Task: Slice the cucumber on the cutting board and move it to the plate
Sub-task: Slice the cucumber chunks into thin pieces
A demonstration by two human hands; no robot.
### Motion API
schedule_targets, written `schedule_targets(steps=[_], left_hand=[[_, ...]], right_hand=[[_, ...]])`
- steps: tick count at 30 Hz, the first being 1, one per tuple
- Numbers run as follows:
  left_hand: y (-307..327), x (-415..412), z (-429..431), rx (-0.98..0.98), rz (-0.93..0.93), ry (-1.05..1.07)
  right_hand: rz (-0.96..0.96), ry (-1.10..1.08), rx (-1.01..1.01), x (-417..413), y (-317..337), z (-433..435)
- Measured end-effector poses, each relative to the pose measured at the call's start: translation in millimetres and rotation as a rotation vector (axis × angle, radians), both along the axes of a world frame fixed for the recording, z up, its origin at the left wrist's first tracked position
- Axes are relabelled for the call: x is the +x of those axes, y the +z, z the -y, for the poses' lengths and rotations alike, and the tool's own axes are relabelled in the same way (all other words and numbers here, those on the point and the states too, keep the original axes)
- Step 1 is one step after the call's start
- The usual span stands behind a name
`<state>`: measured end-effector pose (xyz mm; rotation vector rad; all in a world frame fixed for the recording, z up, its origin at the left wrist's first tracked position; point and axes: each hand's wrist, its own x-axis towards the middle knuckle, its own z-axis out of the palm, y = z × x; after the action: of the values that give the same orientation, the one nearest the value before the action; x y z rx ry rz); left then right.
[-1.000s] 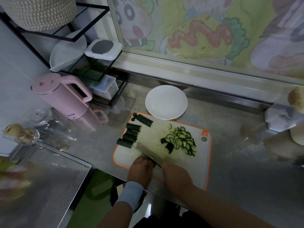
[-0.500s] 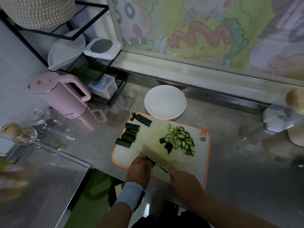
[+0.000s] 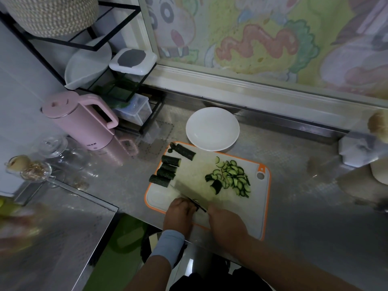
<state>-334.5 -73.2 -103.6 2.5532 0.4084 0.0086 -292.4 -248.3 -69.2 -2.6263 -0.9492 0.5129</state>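
My right fingers (image 3: 213,213) are wrapped around the handle of the knife (image 3: 190,197). My left fingers (image 3: 185,203) curl just beside its blade, and I cannot tell what they hold. In the last half second my right hand (image 3: 227,226) has drawn back in toward my left hand (image 3: 178,216). Beyond my left fingers lie cucumber chunks (image 3: 168,169), and beyond my right fingers lie the slices (image 3: 231,177), all on the cutting board (image 3: 247,211). Farther out is the plate (image 3: 212,129), then the pink kettle (image 3: 84,122), its small print unreadable.

home kitchen. my right hand (image 3: 227,225) grips a knife (image 3: 199,205) over an orange-rimmed cutting board (image 3: 258,211) on a steel counter (image 3: 304,206). beyond the grip: white plate (image 3: 212,129). far left of it: pink kettle (image 3: 84,122), wire rack (image 3: 152,115) holding food boxes (image 3: 134,59). cartoon mural (image 3: 262,38) behind.
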Motion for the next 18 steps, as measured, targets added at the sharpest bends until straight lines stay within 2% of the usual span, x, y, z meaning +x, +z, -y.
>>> schedule_targets(steps=[3, 6, 11, 18], left_hand=[[-0.1, 0.2, -0.3, 0.016, 0.000, -0.009], [1.6, 0.0, 0.4, 0.022, 0.003, -0.030], [2.8, -1.0, 1.1, 0.041, 0.018, -0.025], [-1.0, -2.3, 2.8, -0.073, 0.085, 0.066]], right_hand=[[-0.009, 0.008, 0.026, -2.0, 4.5, 10.5], [0.061, 0.038, 0.002, -1.1, 6.0, 20.3], [0.015, 0.027, 0.023, -4.6, 6.6, 24.9], [-0.048, 0.024, 0.004, 3.8, -6.9, 1.8]])
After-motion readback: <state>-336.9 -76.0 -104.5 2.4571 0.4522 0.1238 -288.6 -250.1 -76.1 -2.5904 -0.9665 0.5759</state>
